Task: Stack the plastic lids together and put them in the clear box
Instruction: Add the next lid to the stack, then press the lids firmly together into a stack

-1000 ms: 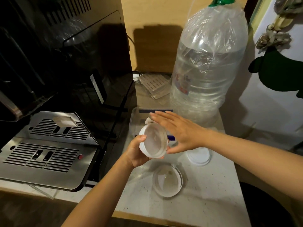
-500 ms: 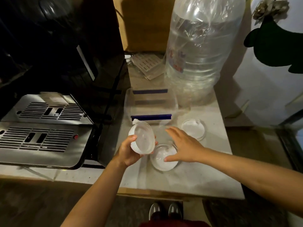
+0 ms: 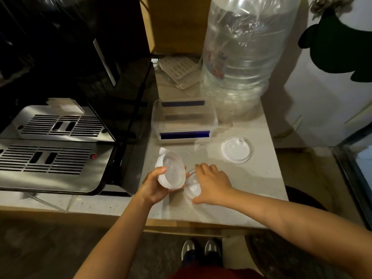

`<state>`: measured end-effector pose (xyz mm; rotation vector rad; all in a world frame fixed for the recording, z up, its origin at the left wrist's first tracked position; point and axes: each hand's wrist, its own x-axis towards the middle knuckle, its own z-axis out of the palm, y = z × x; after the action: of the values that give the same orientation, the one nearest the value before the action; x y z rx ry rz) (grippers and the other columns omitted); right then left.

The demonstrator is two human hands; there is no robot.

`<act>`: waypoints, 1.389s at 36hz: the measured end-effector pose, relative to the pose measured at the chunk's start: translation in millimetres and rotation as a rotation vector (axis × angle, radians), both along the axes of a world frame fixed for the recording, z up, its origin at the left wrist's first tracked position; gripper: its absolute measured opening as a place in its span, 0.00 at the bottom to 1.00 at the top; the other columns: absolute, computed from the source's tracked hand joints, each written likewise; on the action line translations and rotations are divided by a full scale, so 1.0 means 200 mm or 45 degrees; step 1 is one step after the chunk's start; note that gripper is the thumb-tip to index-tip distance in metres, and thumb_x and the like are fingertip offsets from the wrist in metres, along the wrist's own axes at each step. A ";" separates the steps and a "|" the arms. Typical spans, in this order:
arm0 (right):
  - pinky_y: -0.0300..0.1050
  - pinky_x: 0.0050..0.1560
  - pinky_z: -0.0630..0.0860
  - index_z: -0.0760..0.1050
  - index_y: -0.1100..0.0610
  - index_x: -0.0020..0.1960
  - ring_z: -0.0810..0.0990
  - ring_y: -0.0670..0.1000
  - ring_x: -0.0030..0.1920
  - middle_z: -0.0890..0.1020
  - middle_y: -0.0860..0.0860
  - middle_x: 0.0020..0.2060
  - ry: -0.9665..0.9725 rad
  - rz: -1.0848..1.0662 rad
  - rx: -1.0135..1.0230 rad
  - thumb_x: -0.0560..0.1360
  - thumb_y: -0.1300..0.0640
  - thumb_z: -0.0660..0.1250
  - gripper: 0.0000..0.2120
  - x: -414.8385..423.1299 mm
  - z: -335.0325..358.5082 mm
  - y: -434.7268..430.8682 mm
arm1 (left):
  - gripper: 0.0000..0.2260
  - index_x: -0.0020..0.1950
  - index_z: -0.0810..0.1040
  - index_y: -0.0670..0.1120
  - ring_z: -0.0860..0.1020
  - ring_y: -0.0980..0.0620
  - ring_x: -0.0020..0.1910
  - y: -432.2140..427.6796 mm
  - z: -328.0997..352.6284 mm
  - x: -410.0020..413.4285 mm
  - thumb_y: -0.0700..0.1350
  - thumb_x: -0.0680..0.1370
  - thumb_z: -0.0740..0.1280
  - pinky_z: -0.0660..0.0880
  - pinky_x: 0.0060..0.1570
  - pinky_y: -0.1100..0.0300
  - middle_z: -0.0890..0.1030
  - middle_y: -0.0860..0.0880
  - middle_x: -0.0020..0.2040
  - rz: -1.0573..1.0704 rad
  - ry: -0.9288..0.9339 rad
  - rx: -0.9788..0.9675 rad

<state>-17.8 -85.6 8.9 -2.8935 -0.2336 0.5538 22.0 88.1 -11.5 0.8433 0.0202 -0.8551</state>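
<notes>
My left hand [image 3: 152, 185] grips a small stack of clear round plastic lids [image 3: 171, 170], tilted on edge above the counter. Right beside it, another clear lid [image 3: 193, 187] is tipped up off the counter under my right hand [image 3: 212, 183], whose fingers and thumb close over its edges. A third white lid with a spout [image 3: 235, 149] lies flat on the counter farther right. The clear box [image 3: 184, 120] with blue strips on its rim stands open and empty behind the lids.
A black coffee machine with a steel drip tray [image 3: 50, 146] fills the left. A large water bottle [image 3: 243, 53] stands behind the box, at the right. The counter's front edge [image 3: 181, 222] is close below my hands.
My right hand went from resting flat near the held stack down to the lid on the counter and has tipped it up. The camera has tilted downward.
</notes>
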 end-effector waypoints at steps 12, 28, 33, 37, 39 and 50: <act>0.48 0.53 0.74 0.55 0.55 0.70 0.66 0.55 0.64 0.61 0.51 0.69 -0.075 -0.117 0.201 0.63 0.46 0.73 0.43 0.06 0.18 -0.11 | 0.42 0.58 0.69 0.49 0.81 0.45 0.46 0.00 0.03 0.03 0.54 0.48 0.80 0.81 0.40 0.52 0.74 0.42 0.51 0.056 0.009 -0.014; 0.17 0.58 0.57 0.55 0.57 0.72 0.58 0.35 0.62 0.61 0.51 0.70 -0.419 0.273 0.692 0.62 0.54 0.77 0.46 0.15 0.54 -0.25 | 0.32 0.58 0.74 0.49 0.76 0.46 0.50 -0.22 0.30 0.13 0.57 0.57 0.77 0.80 0.37 0.53 0.76 0.44 0.53 -0.073 -0.199 -0.232; 0.21 0.58 0.58 0.52 0.54 0.72 0.57 0.35 0.63 0.60 0.50 0.70 -0.462 0.349 0.681 0.63 0.51 0.77 0.46 0.17 0.59 -0.26 | 0.25 0.50 0.81 0.52 0.80 0.52 0.44 -0.30 0.41 0.12 0.59 0.56 0.77 0.80 0.35 0.58 0.83 0.49 0.45 -0.149 -0.319 -0.291; 0.24 0.63 0.60 0.51 0.48 0.71 0.58 0.36 0.66 0.59 0.47 0.70 -0.496 0.376 0.714 0.63 0.48 0.76 0.46 0.19 0.60 -0.27 | 0.31 0.53 0.78 0.50 0.79 0.47 0.46 -0.33 0.42 0.15 0.58 0.54 0.78 0.80 0.33 0.55 0.78 0.45 0.49 -0.135 -0.219 -0.281; 0.24 0.65 0.58 0.49 0.45 0.70 0.56 0.34 0.67 0.59 0.44 0.70 -0.503 0.391 0.734 0.63 0.47 0.76 0.46 0.20 0.60 -0.28 | 0.33 0.55 0.75 0.49 0.77 0.45 0.47 -0.34 0.41 0.17 0.57 0.54 0.78 0.80 0.33 0.54 0.75 0.44 0.51 -0.134 -0.175 -0.286; 0.26 0.69 0.40 0.41 0.44 0.72 0.41 0.33 0.72 0.43 0.28 0.69 -0.539 0.482 0.621 0.66 0.42 0.71 0.48 0.26 0.59 -0.33 | 0.31 0.54 0.79 0.50 0.80 0.42 0.50 -0.38 0.45 0.20 0.58 0.54 0.79 0.81 0.39 0.50 0.82 0.45 0.50 -0.165 -0.216 -0.338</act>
<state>34.0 -152.6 126.8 -2.4530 -0.8552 -0.0794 61.1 12.7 79.2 0.6697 -0.2938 -0.8821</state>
